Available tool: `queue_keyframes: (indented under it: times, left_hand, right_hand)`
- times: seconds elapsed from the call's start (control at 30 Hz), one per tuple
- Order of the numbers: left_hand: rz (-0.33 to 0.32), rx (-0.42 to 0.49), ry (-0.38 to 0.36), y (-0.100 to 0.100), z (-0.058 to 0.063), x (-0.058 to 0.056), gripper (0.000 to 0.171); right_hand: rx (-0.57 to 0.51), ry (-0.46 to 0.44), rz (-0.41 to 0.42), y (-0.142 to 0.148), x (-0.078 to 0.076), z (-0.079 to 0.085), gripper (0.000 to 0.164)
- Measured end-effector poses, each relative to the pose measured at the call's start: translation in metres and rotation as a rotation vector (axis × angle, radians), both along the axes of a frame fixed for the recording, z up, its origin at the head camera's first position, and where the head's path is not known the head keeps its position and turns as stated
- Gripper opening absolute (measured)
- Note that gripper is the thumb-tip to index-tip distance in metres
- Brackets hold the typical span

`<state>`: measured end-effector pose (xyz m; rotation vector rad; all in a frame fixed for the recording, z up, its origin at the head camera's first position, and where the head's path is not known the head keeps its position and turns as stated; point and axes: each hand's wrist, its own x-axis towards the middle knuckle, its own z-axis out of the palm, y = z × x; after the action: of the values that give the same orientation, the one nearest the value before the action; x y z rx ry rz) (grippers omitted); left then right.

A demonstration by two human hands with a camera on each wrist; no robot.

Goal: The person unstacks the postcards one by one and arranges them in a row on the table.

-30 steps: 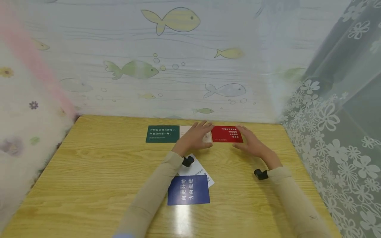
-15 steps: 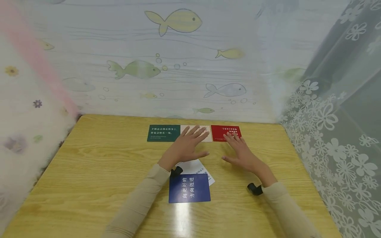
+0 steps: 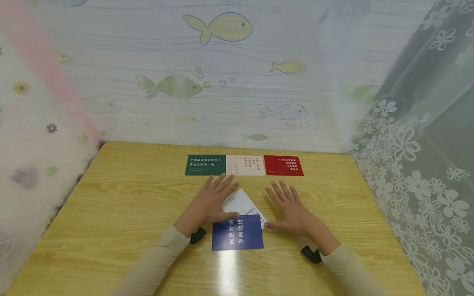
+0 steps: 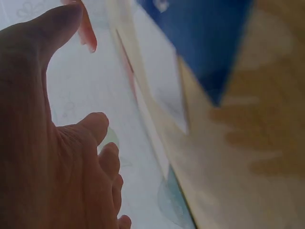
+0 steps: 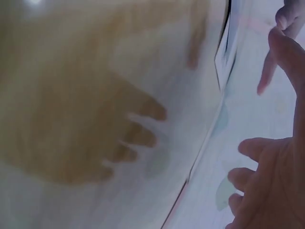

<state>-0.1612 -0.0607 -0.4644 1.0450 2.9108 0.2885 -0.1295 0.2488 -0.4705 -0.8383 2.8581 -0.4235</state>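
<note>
My left hand (image 3: pixel 207 204) is spread palm-down over the left side of a white card (image 3: pixel 242 201), its thumb overlapping the top edge of a blue card (image 3: pixel 238 236). Right of these cards hovers my right hand (image 3: pixel 294 211), fingers spread and thumb tip beside the white card's corner. Both cards bear printed characters; the blue one partly covers the white one. Neither hand holds anything. Farther back, a green card (image 3: pixel 205 164), a cream card (image 3: pixel 252 165) and a red card (image 3: pixel 284 165) lie in a row. In the left wrist view the blue card (image 4: pixel 205 47) appears beyond the thumb.
The cards lie on a glossy wooden table (image 3: pixel 122 213) that reflects light and the hands. A fish-print curtain (image 3: pixel 222 102) hangs behind its back edge. Lace fabric (image 3: pixel 414 164) borders the right side, and a flowered cloth (image 3: pixel 33 156) the left.
Both hands have drawn back from the row of cards toward the person, uncovering the cream and red cards. The left hand has also shifted left. The cards keep their places.
</note>
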Motion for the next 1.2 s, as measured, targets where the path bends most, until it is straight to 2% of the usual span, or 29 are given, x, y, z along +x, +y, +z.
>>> queue_keyframes:
  times: [0.27, 0.43, 0.57, 0.7, 0.83, 1.2]
  left_hand:
    - [0.028, -0.044, -0.077, -0.024, -0.014, 0.032, 0.096]
    - [0.024, -0.016, -0.099, -0.034, -0.015, 0.047, 0.100]
    - [0.015, 0.015, -0.119, -0.045, -0.017, 0.058, 0.105]
    - [-0.008, 0.024, -0.112, -0.054, -0.020, 0.065, 0.109]
    - [-0.031, 0.034, -0.085, -0.058, -0.020, 0.070, 0.105]
    - [-0.031, 0.021, -0.078, -0.057, -0.017, 0.077, 0.095]
  right_hand:
    - [0.056, -0.022, 0.057, -0.021, 0.023, -0.001, 0.113]
    - [0.053, -0.064, 0.074, -0.027, 0.034, 0.001, 0.116]
    - [0.040, -0.064, 0.078, -0.026, 0.039, -0.001, 0.113]
    - [0.019, -0.063, 0.083, -0.025, 0.041, -0.002, 0.108]
    - [0.016, -0.061, 0.093, -0.026, 0.042, -0.001, 0.104]
    - [0.038, -0.022, 0.120, -0.027, 0.044, -0.002, 0.103]
